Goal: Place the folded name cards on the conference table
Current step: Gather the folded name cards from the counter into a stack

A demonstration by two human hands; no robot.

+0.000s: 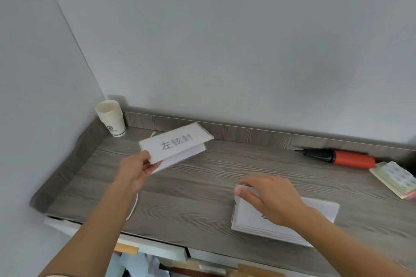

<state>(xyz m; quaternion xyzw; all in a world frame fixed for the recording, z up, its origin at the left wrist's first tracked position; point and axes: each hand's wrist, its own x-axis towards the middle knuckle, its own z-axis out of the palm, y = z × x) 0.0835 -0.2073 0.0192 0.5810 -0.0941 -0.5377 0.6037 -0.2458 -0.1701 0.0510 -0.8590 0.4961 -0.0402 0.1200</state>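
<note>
Name card (pixel 177 145) looks light and floppy, pinched at one corner by your left grip (pixel 135 170) over the counter (pixel 202 186) just right of the paper cup (pixel 111 119), so support it near the fold; right grip (pixel 270 198) clasps the stack (pixel 319 209) farther right.

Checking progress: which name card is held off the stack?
The card showing printed characters, pinched by the left hand; the rest form the stack under the right hand.

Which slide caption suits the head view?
Left hand holds a folded name card over the table; right hand grips the card stack.
</note>
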